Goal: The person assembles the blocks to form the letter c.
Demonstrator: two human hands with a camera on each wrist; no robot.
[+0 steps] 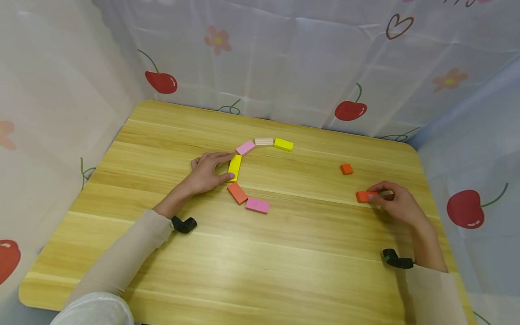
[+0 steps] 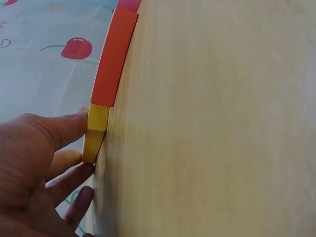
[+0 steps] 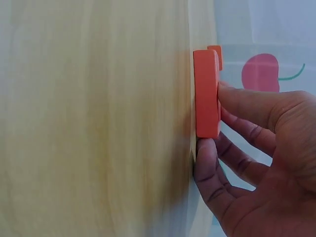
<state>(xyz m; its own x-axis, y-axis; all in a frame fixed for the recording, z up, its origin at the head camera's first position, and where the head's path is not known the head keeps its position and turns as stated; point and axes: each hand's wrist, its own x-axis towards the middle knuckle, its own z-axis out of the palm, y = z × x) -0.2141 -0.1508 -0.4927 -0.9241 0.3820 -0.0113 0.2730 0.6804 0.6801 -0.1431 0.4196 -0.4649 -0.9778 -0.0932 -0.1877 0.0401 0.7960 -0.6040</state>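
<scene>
Your left hand [image 1: 208,170] rests on the light wooden desk [image 1: 284,253] with its grip closed lightly around the flat yellow rectangular wooden block [image 1: 234,167]: the thumb presses one long side and the fingers lie along the other. The left wrist view confirms the thumb [image 2: 59,129] against the yellow block [image 2: 95,133], with the flat orange rectangular wooden block [image 2: 112,59] butting its end.

Taking that yellow block as the landmark, the orange block [image 1: 237,193] lies just nearer to you, touching or nearly touching its near end, and a pink rectangular block [image 1: 257,205] lies just beyond that, to the right. At the far end of the landmark, a second pink block [image 1: 245,147], a pale natural-wood block [image 1: 264,141] and a second yellow block [image 1: 283,144] run in a curved row to the right.

Your right hand [image 1: 396,203] is well to the right of the landmark. Its grip pinches a small orange rectangular wooden block [image 1: 364,196] between thumb and fingers; the right wrist view shows this block [image 3: 206,94] standing on edge on the desk. A small orange square block [image 1: 346,169] lies near it, further from you.
</scene>
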